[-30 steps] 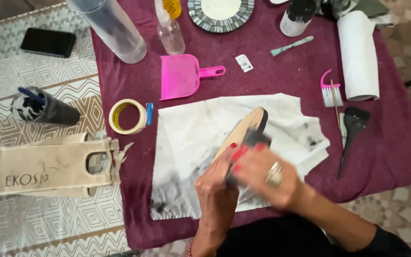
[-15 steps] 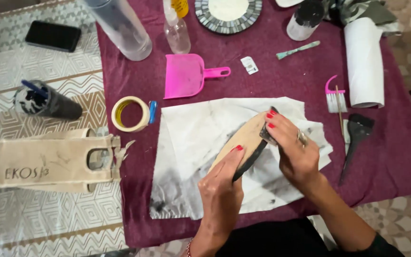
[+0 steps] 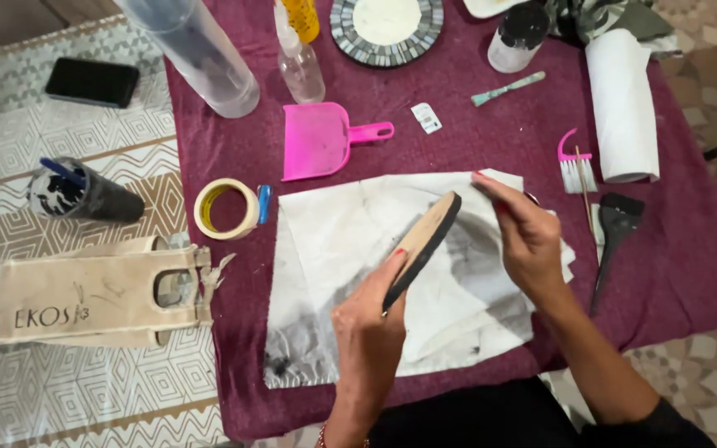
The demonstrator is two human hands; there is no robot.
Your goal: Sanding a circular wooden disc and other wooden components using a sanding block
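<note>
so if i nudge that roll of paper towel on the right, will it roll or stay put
The paper towel roll lies on its side on the maroon cloth, so it would probably roll sideways if nudged. It looks light and soft, likely to dent rather than break. The cloth's texture may slow it a little.

A beige cloth bag [image 3: 93, 292] with dark printed lettering lies flat on the patterned floor covering, left of the maroon cloth. A black phone [image 3: 91, 82], its screen dark, rests at upper left on the same covering. A small white rectangular tag [image 3: 426, 117] lies on the maroon cloth [image 3: 682, 265], just right of the pink dustpan [image 3: 321, 139].
</note>
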